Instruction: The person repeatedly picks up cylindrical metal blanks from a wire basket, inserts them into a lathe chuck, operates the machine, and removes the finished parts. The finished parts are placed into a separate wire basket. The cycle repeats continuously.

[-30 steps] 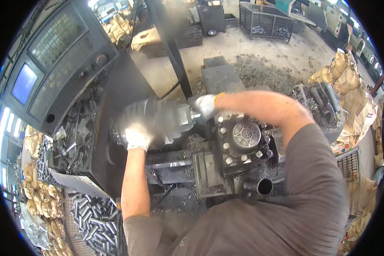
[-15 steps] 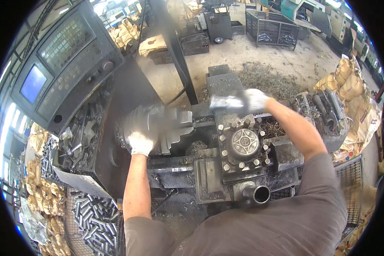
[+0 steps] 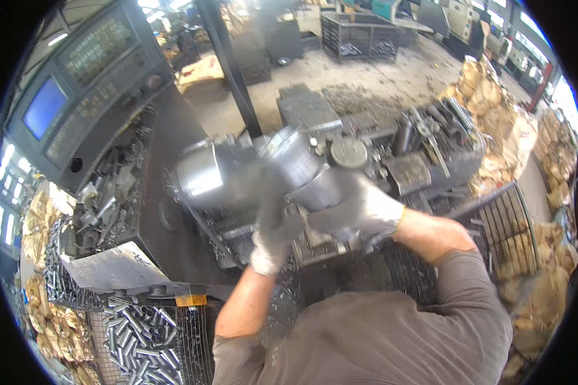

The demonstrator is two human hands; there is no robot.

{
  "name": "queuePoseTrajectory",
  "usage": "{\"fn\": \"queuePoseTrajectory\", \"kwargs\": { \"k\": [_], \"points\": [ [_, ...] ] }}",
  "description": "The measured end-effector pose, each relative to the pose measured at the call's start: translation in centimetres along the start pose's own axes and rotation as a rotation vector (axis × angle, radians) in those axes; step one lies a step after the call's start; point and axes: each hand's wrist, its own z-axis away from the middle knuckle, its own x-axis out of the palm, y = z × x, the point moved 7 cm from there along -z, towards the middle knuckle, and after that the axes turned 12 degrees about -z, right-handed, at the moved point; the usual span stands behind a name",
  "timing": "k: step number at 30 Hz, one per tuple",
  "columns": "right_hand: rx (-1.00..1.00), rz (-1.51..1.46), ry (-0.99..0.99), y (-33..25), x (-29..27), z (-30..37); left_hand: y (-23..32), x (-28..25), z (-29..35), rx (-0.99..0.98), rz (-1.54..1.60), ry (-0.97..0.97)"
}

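A shiny stepped metal cylinder (image 3: 292, 157), blurred by motion, is held tilted over the lathe bed. My gloved right hand (image 3: 359, 205) grips its near right end. Against its left underside is my gloved left hand (image 3: 273, 234), fingers smeared but seemingly closed on it. Left of the cylinder, the bright round lathe chuck (image 3: 200, 172) sits at the headstock. Just behind my right hand is the tool post with its round cap (image 3: 349, 153). My hands hide part of the bed.
A control panel with a blue screen (image 3: 45, 108) stands at the left. Below it, a wire basket holds several short metal tubes (image 3: 138, 343). Loose tools (image 3: 430, 138) lie on the machine's right end, beside brown paper sacks (image 3: 504, 138). A dark post (image 3: 228, 64) rises behind.
My left hand has left the chuck jaws and moved right. My right hand has come nearer from behind the tool post. Both now meet at the metal cylinder. The view has shifted.
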Motion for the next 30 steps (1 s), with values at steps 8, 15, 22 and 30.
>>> {"fn": "queuePoseTrajectory", "kwargs": {
  "k": [8, 15, 22, 30],
  "points": [
    [0.216, 0.034, 0.101, 20.8, 3.8, 1.1, -13.2, 5.2, 14.8, -1.158, 0.741, 0.101],
    [0.243, 0.523, -0.022, 27.3, -7.3, 8.6, -15.3, 4.2, 17.4, -1.092, 1.046, 0.220],
    [1.050, 1.129, 0.575, 31.3, -27.5, 32.8, -17.3, 4.0, 18.4, -1.109, 0.957, 0.222],
    [-0.065, 0.708, 0.487, 14.0, -6.6, 3.3, -14.8, 2.4, 19.6, -1.102, 0.789, 0.021]
  ]
}}
